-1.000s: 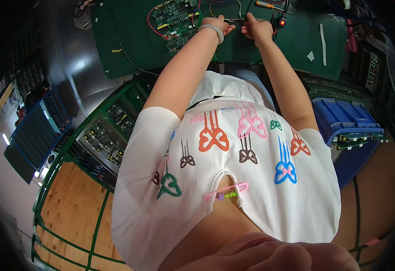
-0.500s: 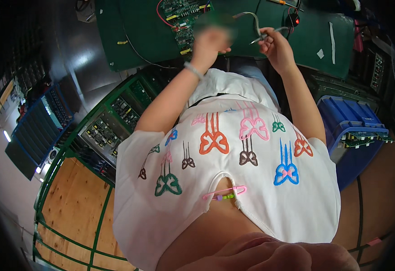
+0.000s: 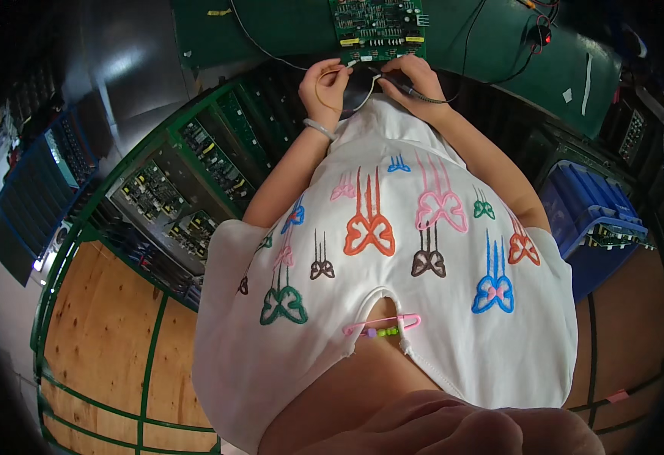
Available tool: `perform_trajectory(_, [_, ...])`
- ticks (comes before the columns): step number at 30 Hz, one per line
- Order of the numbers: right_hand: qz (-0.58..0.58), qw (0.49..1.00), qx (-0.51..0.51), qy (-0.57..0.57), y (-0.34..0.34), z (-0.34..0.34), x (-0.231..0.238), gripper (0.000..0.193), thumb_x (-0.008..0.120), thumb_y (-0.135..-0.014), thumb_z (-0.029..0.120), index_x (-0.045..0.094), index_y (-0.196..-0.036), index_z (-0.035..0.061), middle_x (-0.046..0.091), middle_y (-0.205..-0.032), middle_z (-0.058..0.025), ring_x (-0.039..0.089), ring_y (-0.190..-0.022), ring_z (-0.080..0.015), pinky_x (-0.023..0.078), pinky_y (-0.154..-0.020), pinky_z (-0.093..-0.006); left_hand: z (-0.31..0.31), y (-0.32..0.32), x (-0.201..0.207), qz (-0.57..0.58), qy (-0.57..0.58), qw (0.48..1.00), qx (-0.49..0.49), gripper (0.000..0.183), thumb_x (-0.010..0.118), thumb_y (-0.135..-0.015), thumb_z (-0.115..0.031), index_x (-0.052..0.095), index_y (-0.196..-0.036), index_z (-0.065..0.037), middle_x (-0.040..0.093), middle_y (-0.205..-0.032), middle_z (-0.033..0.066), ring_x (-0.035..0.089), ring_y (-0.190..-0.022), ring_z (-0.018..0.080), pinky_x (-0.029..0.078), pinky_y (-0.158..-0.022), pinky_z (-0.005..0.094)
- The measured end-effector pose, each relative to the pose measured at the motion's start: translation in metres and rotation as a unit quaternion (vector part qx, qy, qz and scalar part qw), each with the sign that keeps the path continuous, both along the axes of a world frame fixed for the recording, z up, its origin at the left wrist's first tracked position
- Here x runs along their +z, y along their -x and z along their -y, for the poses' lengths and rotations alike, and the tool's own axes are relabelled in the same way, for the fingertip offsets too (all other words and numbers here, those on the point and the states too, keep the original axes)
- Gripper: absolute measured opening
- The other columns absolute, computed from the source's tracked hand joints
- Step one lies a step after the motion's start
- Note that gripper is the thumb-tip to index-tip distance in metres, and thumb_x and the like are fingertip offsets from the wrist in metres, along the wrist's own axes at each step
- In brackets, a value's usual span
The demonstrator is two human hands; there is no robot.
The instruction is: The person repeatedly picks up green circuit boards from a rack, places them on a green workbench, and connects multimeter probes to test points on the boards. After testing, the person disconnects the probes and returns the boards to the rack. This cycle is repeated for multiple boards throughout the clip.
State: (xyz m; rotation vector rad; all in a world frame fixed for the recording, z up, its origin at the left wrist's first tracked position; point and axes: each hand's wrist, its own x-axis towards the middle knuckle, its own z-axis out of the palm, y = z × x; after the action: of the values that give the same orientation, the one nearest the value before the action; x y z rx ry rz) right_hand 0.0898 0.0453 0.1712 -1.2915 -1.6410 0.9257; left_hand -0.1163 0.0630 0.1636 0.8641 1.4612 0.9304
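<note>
At the near edge of the green table, my left hand (image 3: 324,91) pinches a thin wire (image 3: 317,85) that loops down beside its fingers. A small white connector (image 3: 352,64) shows at its fingertips. My right hand (image 3: 418,85) is closed on a dark cable (image 3: 427,98) that trails off to the right; its tip is hidden between the fingers. A pale grey cable (image 3: 371,89) hangs in a curve between the two hands. Just beyond my fingers lies a green circuit board (image 3: 381,33) with yellow and black parts on it.
A small black device with a red light (image 3: 542,35) sits on the green table (image 3: 484,45) to the right. Racks of circuit boards (image 3: 154,189) stand at lower left. A blue bin (image 3: 591,201) holding boards is on my right.
My hands have come together at the board's near edge; the right moved left, and the left drew back from above the board. The board now appears farther right in view.
</note>
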Motion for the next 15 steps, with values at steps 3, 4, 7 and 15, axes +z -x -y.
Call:
perform_trajectory(3, [0.025, 0.999, -0.018, 0.018, 0.009, 0.002, -0.001, 0.024, 0.079, -0.080, 0.015, 0.065, -0.097, 0.0065, 0.066, -0.088, -0.0079, 0.063, -0.080, -0.0279, 0.049, -0.073, -0.0373, -0.001, -0.003, -0.004, -0.096, -0.058, 0.992, -0.060, 0.011, 0.070, -0.085, 0.007, 0.066, -0.095, 0.006, 0.069, -0.098, 0.0124, 0.073, -0.089, 0.0196, 0.059, -0.080, 0.0262])
perform_trajectory(4, [0.013, 0.998, -0.017, 0.052, 0.011, 0.004, -0.002, 0.024, 0.079, -0.081, 0.016, 0.065, -0.098, 0.0059, 0.066, -0.089, -0.0083, 0.063, -0.080, -0.0282, 0.050, -0.072, -0.0370, -0.001, -0.005, -0.006, -0.140, -0.088, 0.983, -0.086, 0.010, 0.070, -0.084, 0.008, 0.066, -0.094, 0.007, 0.069, -0.097, 0.0119, 0.073, -0.087, 0.0195, 0.059, -0.078, 0.0260])
perform_trajectory(7, [-0.004, 0.996, -0.034, 0.083, 0.016, 0.008, -0.005, 0.023, 0.077, -0.083, 0.014, 0.064, -0.099, 0.0042, 0.067, -0.090, -0.0098, 0.065, -0.080, -0.0291, 0.053, -0.071, -0.0361, -0.001, -0.004, -0.012, -0.144, -0.107, 0.980, -0.087, 0.010, 0.069, -0.082, 0.010, 0.066, -0.091, 0.007, 0.068, -0.093, 0.0101, 0.073, -0.086, 0.0185, 0.059, -0.077, 0.0251])
perform_trajectory(15, [-0.021, 0.993, -0.038, 0.109, 0.016, 0.010, -0.004, 0.022, 0.070, -0.085, 0.010, 0.062, -0.104, 0.0017, 0.067, -0.094, -0.0161, 0.065, -0.088, -0.0329, 0.053, -0.077, -0.0376, -0.002, -0.005, -0.009, -0.175, -0.114, 0.968, -0.139, 0.009, 0.067, -0.081, 0.011, 0.066, -0.089, 0.007, 0.069, -0.088, 0.0102, 0.073, -0.086, 0.0183, 0.059, -0.076, 0.0256])
